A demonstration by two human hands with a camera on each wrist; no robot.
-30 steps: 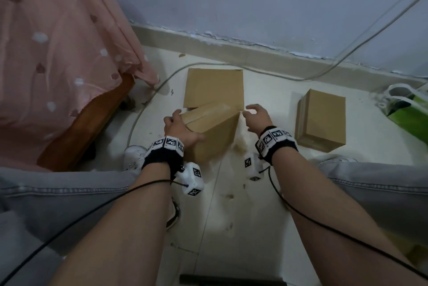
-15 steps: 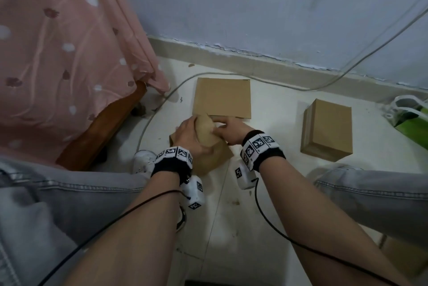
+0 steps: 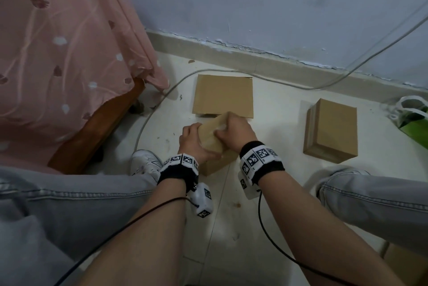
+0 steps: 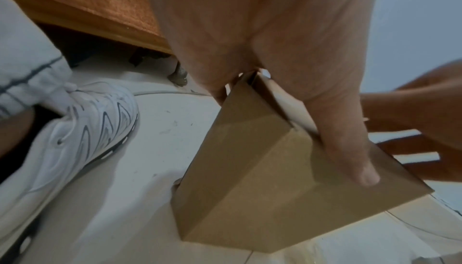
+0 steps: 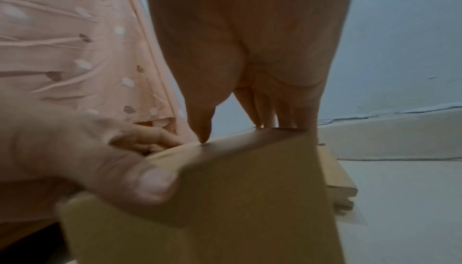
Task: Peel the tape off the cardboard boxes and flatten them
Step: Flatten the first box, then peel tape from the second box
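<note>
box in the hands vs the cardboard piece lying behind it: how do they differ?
The held box still has its full box shape; the far cardboard piece lies flat on the floor. The held box is gripped by the left hand and right hand and sits tilted; the flat piece lies untouched. Both are plain brown cardboard.

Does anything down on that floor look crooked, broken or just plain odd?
The cardboard box gripped by the left hand and right hand stands tilted on the floor rather than flat. Paint along the wall's base is cracked and flaking. A cable trails loose across the floor. Nothing looks spilled.
</note>
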